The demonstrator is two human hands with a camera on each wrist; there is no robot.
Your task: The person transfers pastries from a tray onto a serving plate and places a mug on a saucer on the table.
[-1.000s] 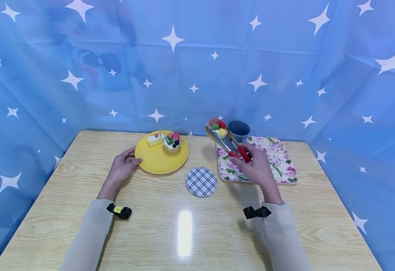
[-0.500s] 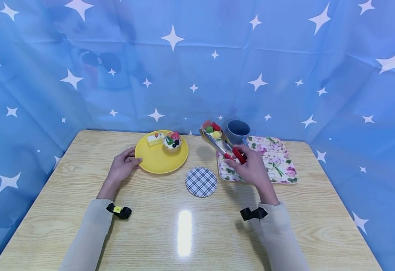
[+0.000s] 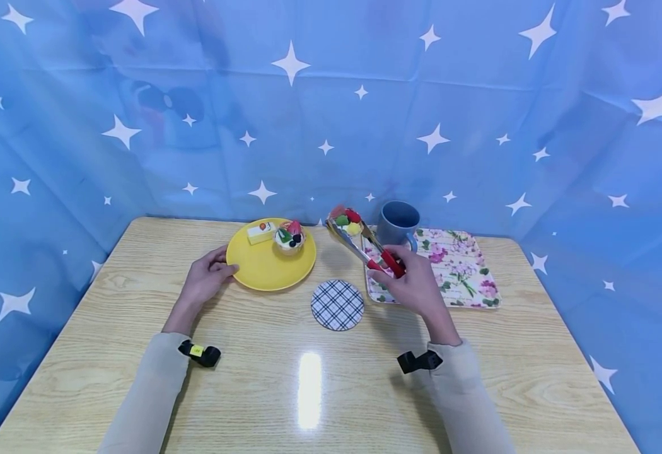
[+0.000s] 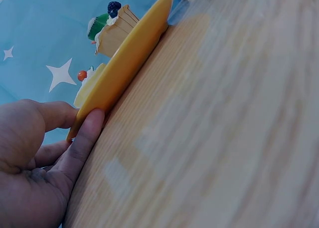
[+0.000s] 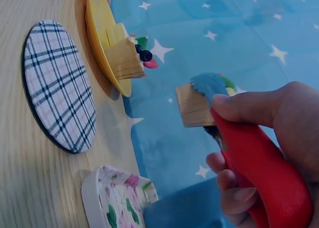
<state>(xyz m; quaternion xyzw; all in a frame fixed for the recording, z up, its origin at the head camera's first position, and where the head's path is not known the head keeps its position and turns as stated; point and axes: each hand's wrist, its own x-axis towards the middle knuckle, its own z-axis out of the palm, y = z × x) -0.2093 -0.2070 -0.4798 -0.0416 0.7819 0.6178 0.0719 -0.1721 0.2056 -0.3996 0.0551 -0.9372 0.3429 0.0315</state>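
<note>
Plate [image 3: 263,271]: Lies near the far edge of the surface [image 3: 251,378], left of centre; a cake [image 3: 261,233] rests toward its far edge, a cupcake [image 3: 289,238] toward its far right edge.
Left hand [image 3: 203,280]: Pinches the plate's left edge between thumb and fingers, apparently to steady it.
Right hand [image 3: 418,284]: Grips the tongs [image 3: 392,263] by their red handles, above the near left corner of the tray [image 3: 461,277].
Tart [image 3: 342,220]: Caught in the tongs' tips and held aloft near the surface's far edge, between plate and tray.
Mug [image 3: 398,227]: Stands at the tray's far left corner, handle toward the right hand, touched by neither hand.
Coaster [image 3: 337,305]: Lies flat near the middle of the surface, between the plate's near right edge and the tray's near left corner, seemingly no part of the present step.
Cake, cupcake and tart: Two appear settled on the plate; the third, in mid-air, has yet to be set down, which puts the work at a late stage, by the look of it.
</note>
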